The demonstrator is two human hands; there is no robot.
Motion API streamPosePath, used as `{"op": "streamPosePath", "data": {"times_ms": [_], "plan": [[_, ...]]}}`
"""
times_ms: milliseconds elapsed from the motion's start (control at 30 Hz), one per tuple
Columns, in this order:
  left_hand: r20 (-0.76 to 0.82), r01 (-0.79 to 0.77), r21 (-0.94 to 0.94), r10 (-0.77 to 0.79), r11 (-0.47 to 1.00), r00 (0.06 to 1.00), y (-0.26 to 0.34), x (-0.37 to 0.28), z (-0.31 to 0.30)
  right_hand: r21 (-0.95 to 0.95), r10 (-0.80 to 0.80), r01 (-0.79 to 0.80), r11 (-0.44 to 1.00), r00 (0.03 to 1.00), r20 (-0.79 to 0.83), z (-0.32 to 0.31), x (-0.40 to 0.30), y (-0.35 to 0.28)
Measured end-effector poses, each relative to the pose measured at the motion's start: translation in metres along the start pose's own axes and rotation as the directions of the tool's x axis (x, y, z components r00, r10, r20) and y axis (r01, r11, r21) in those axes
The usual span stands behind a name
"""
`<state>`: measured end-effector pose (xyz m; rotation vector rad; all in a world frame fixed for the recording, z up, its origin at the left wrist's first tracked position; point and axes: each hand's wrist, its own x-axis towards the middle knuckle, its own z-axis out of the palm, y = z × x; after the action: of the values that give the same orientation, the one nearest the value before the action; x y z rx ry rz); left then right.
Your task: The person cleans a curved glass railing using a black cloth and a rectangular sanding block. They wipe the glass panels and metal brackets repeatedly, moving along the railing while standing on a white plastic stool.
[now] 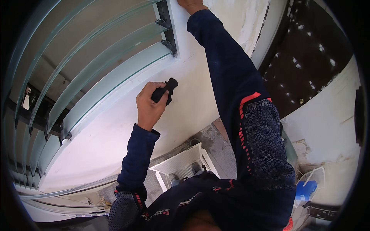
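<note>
My left hand (151, 101) is closed around a small black object (171, 84), possibly bundled cloth; its exact kind is unclear. The hand is in front of the pale wall (190, 95), below the louvre window's lowest glass slat (121, 83). Raised to the top edge of the view, my right hand (192, 5) is cut off, so its fingers are hidden. It is beside the window's white frame (174, 31), at the plastered wall. Whether it holds anything does not show.
White mesh metal steps (179, 158) are under my feet on the paved floor (219, 150). At right are a dark brown panel (312, 55) with white patches and, lower, a blue container (306, 190). A metal rail (72, 189) runs along the lower left.
</note>
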<state>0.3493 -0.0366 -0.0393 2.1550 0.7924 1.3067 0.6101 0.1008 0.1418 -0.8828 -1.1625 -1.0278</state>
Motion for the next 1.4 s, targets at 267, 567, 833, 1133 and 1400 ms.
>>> {"op": "streamPosePath", "data": {"times_ms": [267,567,833,1133,1400], "plan": [[0.238,0.467,-0.832,-0.568,0.299,0.788,-0.028,0.031,0.062,0.023,-0.017,0.018,1.0,0.999,-0.041,0.004,-0.001,0.006],[0.39,0.335,-0.921,-0.504,-0.2,0.77,-0.027,0.038,0.083,0.008,-0.033,0.034,0.999,0.997,-0.07,0.006,-0.001,0.007],[0.209,0.511,-0.513,-0.478,0.69,0.853,-0.05,-0.011,0.083,0.002,-0.047,0.047,0.999,0.996,-0.07,0.007,-0.001,0.009],[0.583,0.672,-0.73,-0.625,-0.122,0.52,-0.122,-0.143,0.023,-0.018,-0.069,0.068,0.998,0.994,-0.089,0.011,-0.003,0.012],[0.477,0.457,-0.855,-0.717,-0.244,0.509,-0.127,-0.182,0.021,-0.034,-0.067,0.064,0.997,0.994,-0.09,0.011,-0.003,0.01]]}}
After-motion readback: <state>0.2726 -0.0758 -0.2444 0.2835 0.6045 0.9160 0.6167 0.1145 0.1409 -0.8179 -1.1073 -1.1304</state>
